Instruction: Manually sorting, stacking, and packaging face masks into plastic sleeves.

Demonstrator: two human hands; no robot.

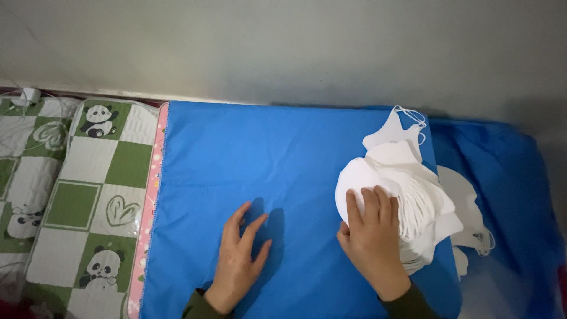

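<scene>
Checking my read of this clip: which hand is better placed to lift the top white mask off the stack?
Right. The right hand already rests with its fingers on the stack of white masks. The left hand lies apart on the bare blue cloth, holding nothing.

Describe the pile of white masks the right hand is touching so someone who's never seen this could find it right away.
Start at the blue cloth spread in the middle, beside a green panda mat. On its right end lies the mask pile, fanned out under the right hand. It is the only white heap on the cloth, with thin ear loops at the top; the left hand rests on bare blue.
</scene>
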